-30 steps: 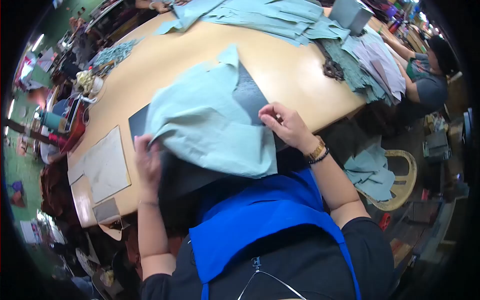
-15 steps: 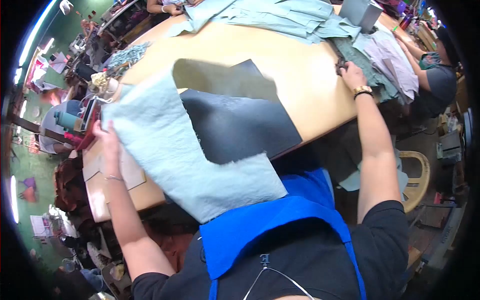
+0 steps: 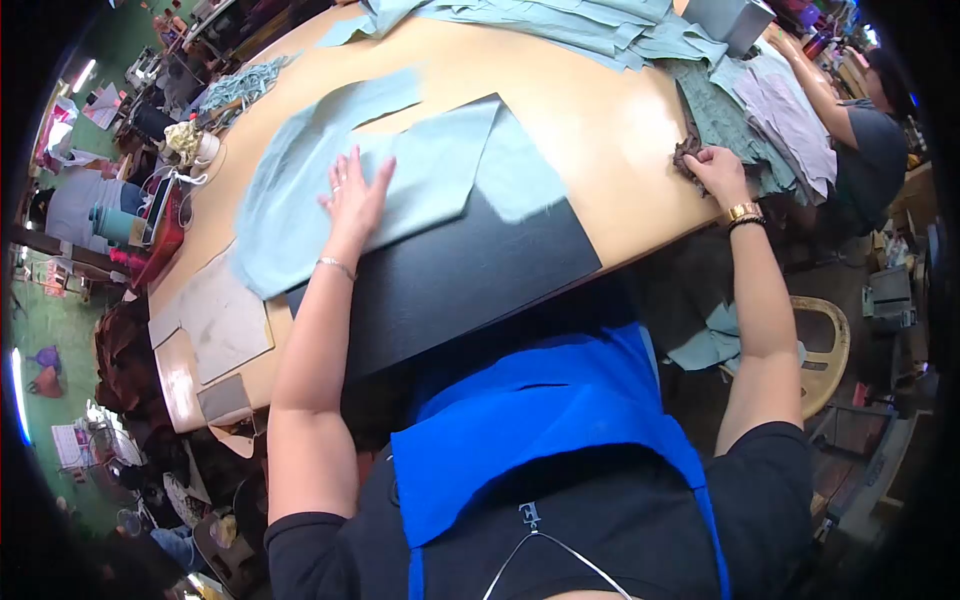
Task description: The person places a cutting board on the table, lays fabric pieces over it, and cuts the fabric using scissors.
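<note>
My left hand (image 3: pixel 354 200) is open with its fingers spread, over a pale blue-green sheet (image 3: pixel 290 190) that looks like leather. I cannot tell whether the palm presses on it. Part of the sheet is blurred and curves to the left, while another part lies over a black board (image 3: pixel 470 290) at the table's near edge. At the right edge of the table my right hand (image 3: pixel 720 175) is closed on a crumpled dark brown rag (image 3: pixel 687 160).
More blue-green sheets (image 3: pixel 560 30) are piled along the far side beside a grey box (image 3: pixel 728 22). Pale flat pieces (image 3: pixel 225 320) lie at the table's left corner. Another person (image 3: pixel 870 140) is at the right, near pinkish-white sheets (image 3: pixel 785 115). A yellowish chair (image 3: pixel 825 350) stands below.
The blue-green sheet has moved away from my apron onto the board and table. My left hand has let go of its left edge and come inward over it. My right hand still holds the rag.
</note>
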